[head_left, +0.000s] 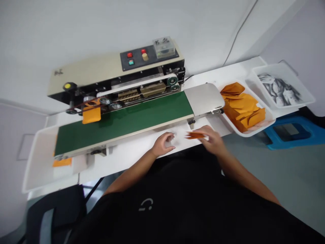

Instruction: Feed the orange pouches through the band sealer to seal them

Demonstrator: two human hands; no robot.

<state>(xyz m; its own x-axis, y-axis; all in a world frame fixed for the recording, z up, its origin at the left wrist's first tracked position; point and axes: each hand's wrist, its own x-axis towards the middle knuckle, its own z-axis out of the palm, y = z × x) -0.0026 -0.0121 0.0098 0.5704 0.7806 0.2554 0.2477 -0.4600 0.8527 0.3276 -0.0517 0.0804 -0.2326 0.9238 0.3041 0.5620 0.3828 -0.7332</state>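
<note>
My right hand point(212, 140) grips a small stack of orange pouches point(195, 135), seen edge-on and slightly blurred, in front of the conveyor's right end. To its left, my left hand point(163, 144) is held with thumb and fingers curved apart and nothing between them. Behind both hands stands a band sealing machine point(115, 76) with a green conveyor belt point(142, 112). One orange pouch point(91, 114) hangs at the machine's left rollers, over the belt. A metal plate point(204, 99) extends from the belt's right end.
A white bin point(270, 123) of orange pouches sits at the right, beside another white bin point(308, 100) holding grey-and-white packets. Under the belt's left end, a white bin point(33, 169) contains orange pouches. A blue stool point(315, 132) and a black chair point(58, 210) stand below the table.
</note>
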